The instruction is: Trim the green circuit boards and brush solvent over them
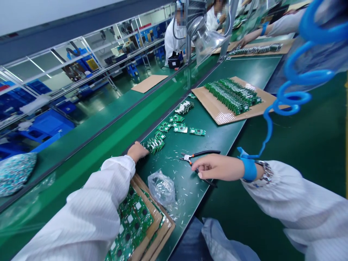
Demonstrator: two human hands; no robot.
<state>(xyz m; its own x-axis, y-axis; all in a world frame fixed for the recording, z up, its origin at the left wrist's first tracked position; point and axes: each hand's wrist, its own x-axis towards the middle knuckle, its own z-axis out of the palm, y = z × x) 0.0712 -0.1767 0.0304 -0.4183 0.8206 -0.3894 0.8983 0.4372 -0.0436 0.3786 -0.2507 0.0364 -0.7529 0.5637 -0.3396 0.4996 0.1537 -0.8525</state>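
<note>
I saw the left hand [138, 151] at a cluster of small green rectangular circuit boards [156, 144] on the green tabletop [223, 137], fingers hidden, grip unreadable. The right hand [220, 167] curled loosely over black-handled metal cutters [204, 153], hold uncertain. I judged the boards light, stiff, fragile: edges only. Brown cardboard trays [154, 222] held larger green panels [138, 214].

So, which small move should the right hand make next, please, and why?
Perhaps the right hand should gather up the cutters: their upper handle lies outside that hand, and the lower handle passes beneath it, so they seem not fully gripped. The left hand is at a cluster of green boards.
</note>
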